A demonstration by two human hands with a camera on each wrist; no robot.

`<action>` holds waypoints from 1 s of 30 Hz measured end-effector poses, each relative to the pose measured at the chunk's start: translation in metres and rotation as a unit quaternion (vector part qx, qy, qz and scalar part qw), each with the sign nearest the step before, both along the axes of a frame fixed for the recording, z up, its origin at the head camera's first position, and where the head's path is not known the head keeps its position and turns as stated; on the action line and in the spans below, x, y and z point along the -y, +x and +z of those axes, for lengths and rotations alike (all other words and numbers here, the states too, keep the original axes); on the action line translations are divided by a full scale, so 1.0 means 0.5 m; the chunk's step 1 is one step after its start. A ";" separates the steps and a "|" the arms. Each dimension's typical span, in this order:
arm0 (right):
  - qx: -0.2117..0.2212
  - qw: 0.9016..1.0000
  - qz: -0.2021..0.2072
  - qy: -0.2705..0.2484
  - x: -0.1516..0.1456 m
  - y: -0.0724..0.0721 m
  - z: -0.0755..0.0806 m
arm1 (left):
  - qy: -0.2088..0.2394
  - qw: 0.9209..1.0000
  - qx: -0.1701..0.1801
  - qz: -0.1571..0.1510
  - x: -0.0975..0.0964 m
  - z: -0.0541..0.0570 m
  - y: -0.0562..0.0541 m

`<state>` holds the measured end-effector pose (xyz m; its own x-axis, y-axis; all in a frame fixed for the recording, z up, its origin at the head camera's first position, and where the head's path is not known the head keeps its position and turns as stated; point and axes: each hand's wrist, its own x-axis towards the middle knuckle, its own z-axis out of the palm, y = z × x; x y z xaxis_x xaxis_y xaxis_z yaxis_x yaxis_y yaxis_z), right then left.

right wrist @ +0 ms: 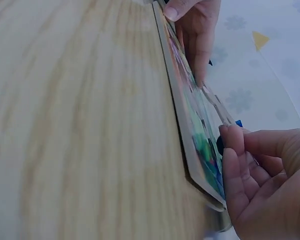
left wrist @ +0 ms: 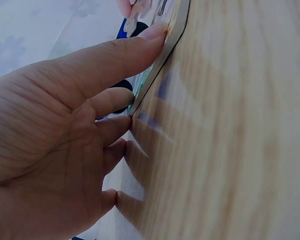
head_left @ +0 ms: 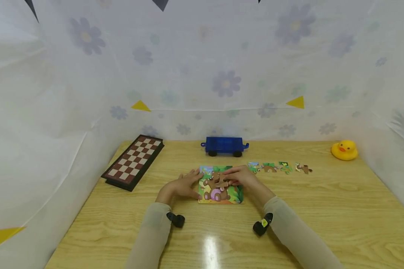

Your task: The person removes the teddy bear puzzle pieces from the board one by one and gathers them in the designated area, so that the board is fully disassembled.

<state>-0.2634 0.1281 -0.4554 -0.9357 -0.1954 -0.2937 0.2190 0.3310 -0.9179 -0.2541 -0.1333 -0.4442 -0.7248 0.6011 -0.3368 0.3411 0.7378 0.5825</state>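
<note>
Head view: high, forward-down; wrist views: close, rolled; all share puzzle (head_left: 216,194).

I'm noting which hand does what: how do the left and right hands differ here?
The left hand touches the left edge of the puzzle board, while the right hand pinches a puzzle piece over it. The left hand's fingers are spread; the right hand's are curled. Both hands are bare and at the same board.

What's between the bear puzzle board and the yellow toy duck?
Head view shows the right hand, four loose puzzle pieces in a row, then bare tabletop.
</note>
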 end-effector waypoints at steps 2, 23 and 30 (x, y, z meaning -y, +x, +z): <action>-0.008 1.000 0.016 -0.008 -0.011 0.000 0.002 | 0.001 1.000 0.000 0.000 0.000 -0.001 0.001; -0.035 0.998 0.005 -0.046 -0.227 0.018 0.033 | 0.000 1.000 0.001 -0.002 0.002 -0.001 0.000; -0.026 0.996 -0.031 -0.084 -0.309 0.037 0.034 | 0.003 1.000 0.007 -0.003 0.001 0.000 0.001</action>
<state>-0.2449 0.2827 -0.4385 -0.9607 -0.1793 -0.2117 0.1841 0.1587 -0.9700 -0.2538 -0.1338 -0.4442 -0.7168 0.6066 -0.3439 0.3367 0.7330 0.5911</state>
